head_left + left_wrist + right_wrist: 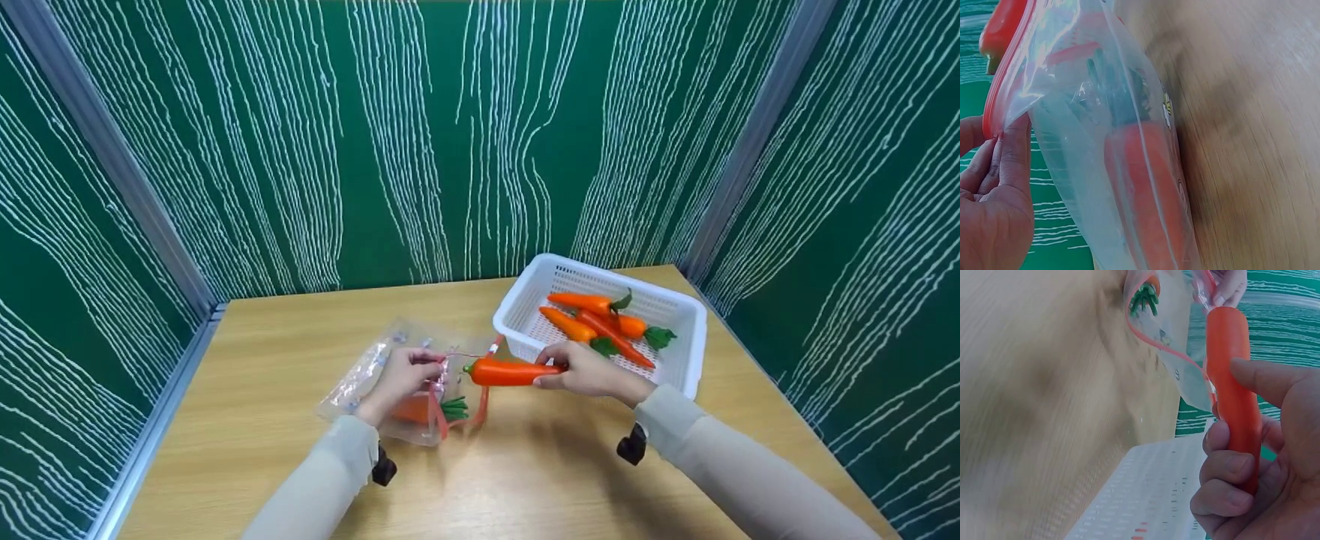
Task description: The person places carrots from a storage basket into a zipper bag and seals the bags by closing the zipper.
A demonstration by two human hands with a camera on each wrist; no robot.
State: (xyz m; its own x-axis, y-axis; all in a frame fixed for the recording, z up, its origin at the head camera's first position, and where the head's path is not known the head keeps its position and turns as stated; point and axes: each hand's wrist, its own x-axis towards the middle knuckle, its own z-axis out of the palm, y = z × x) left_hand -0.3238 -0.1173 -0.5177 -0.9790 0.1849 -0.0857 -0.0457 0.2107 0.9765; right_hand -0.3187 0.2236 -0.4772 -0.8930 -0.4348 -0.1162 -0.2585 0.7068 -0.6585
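Observation:
My left hand [411, 373] pinches the red-edged mouth of a clear zip bag [1072, 163], which gapes toward the right. Inside the bag lies an orange carrot [1143, 185] with a green top [454, 409]. In my right hand [581, 369] is a long red pepper [510, 372], held by its tapered end with the fingers curled round it. Its green stem [469, 369] points left, close to the bag's opening. From the right wrist view, the pepper [1233, 377] stands in front of the bag's red edge [1157, 343].
A white perforated basket [694, 330] stands behind my right hand at the back right. It holds several orange carrots [574, 324] and a red pepper [615, 337], with green leaves [660, 337] among them. Green panels [480, 150] with white lines surround the wooden table [262, 390].

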